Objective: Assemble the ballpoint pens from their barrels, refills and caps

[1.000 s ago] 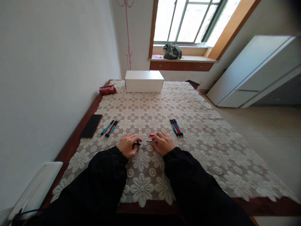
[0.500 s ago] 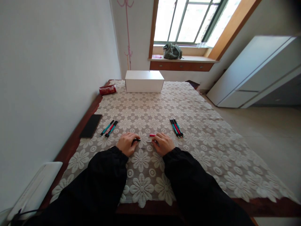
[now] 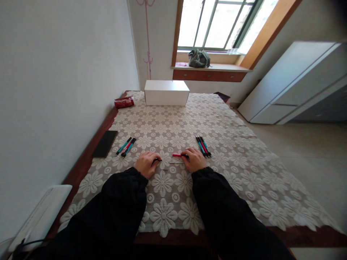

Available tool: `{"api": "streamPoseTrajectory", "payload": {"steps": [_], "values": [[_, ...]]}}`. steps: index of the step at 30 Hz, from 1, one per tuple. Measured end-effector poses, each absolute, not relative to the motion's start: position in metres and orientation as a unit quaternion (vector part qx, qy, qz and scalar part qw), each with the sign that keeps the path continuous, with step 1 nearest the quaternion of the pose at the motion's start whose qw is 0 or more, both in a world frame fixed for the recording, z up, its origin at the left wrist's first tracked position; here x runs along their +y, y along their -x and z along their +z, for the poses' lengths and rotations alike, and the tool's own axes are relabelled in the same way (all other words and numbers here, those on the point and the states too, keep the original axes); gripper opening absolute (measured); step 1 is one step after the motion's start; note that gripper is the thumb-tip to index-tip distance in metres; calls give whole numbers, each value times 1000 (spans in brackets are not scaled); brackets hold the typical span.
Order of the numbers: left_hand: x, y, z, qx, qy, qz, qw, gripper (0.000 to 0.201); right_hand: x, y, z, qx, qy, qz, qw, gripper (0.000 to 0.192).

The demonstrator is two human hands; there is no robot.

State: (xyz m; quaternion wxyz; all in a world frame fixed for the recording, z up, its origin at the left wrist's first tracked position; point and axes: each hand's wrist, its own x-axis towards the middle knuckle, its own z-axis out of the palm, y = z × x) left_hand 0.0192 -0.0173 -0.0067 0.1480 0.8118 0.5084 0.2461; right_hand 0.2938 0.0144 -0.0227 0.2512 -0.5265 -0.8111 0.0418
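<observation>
My left hand (image 3: 147, 164) rests on the lace tablecloth with its fingers closed on a small black pen part (image 3: 157, 160). Across a narrow gap, my right hand (image 3: 195, 160) has its fingertips on the black end of a red pen barrel (image 3: 176, 155). A thin white pen refill (image 3: 175, 162) lies on the cloth just below that barrel, its right end reaching to my right hand. Several teal, red and black pens (image 3: 127, 147) lie side by side left of my left hand. Another row of pens (image 3: 203, 146) lies just beyond my right hand.
A white box (image 3: 166, 97) stands at the table's far end, with a dark red packet (image 3: 124, 102) to its left. A black phone-like slab (image 3: 105, 144) lies near the left edge. Lower left is a white device (image 3: 40, 216) with a cable, beside the wall.
My right hand has moved right and slightly away from me, off the near end of the refill and onto the red barrel. More of the refill now shows. My left hand stays put.
</observation>
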Motion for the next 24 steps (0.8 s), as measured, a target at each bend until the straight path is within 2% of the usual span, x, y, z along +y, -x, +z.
{"api": "streamPoseTrajectory", "payload": {"steps": [15,19,24], "values": [[-17,-18,-8,498,-815,261,137,15,15,-292,-29,-830,502,59,235,12],[-18,-19,-8,470,-826,284,132,15,12,-290,-24,-827,501,42,251,15],[-19,-20,-10,428,-857,256,131,11,4,-283,-12,-850,452,34,269,12]]}}
